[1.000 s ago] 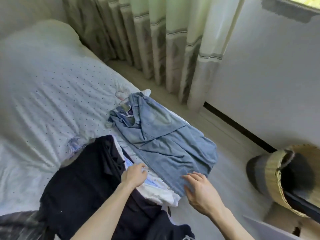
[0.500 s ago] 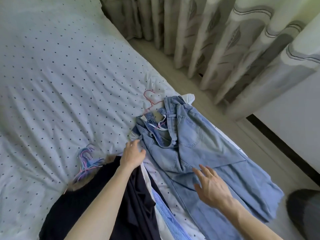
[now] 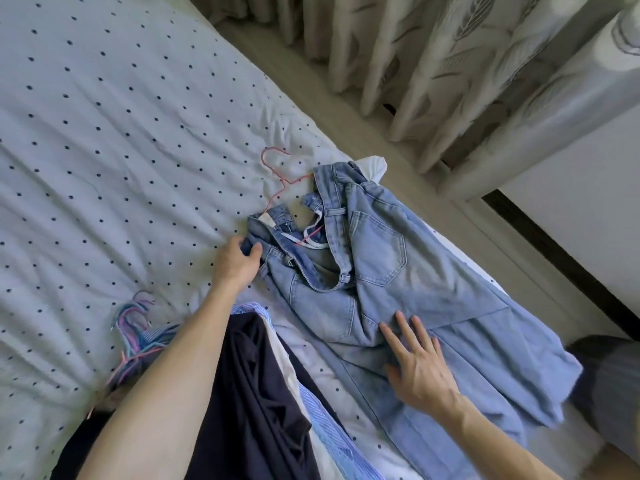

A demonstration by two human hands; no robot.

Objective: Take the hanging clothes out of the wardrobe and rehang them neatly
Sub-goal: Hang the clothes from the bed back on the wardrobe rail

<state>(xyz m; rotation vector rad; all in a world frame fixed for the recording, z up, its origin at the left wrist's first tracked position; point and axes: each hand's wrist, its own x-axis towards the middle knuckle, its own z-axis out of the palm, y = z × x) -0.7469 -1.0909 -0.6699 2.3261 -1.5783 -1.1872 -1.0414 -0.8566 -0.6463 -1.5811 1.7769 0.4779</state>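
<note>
Two grips on the jeans, spread on the bed: left grip pinches the waistband, right grip rests flat, fingers straight, on the leg. Pink hanger just past the left grip. Straightening step, I'd say; next, seat the waistband squarely on it.

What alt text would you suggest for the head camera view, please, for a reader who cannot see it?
A person's left hand grips the waistband of light blue jeans spread on a dotted bed sheet, the right hand flat on the denim. A pink hanger sticks out at the waistband; dark clothes lie nearer.
</note>
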